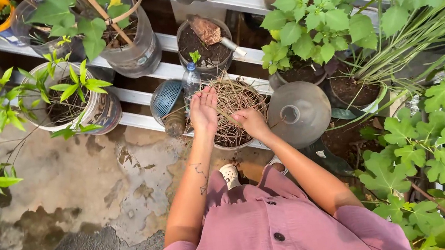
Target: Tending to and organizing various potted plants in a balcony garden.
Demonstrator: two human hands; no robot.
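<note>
Pot of dry straw point(235, 111) | left hand point(203, 110) flat-fingered, laid on straw at pot's left rim | right hand point(250, 121) pinching stalks at near rim | straw judged partly packed | trowel-bearing soil pot point(204, 47) behind, untouched

**Pot of dry straw under both hands**

Round pot point(236, 118) topped with dry tan straw point(239, 97), tangled strands spread across the whole mouth, dark soil showing at the near edge. Pot stands upright, directly beneath and between the hands. Left hand point(203, 110) lies flat, fingers extended, on the straw's left side. Right hand point(250, 122) curls over the near right edge, fingers in the strands. Some stalks poke past the rim beyond the fingertips.
</note>
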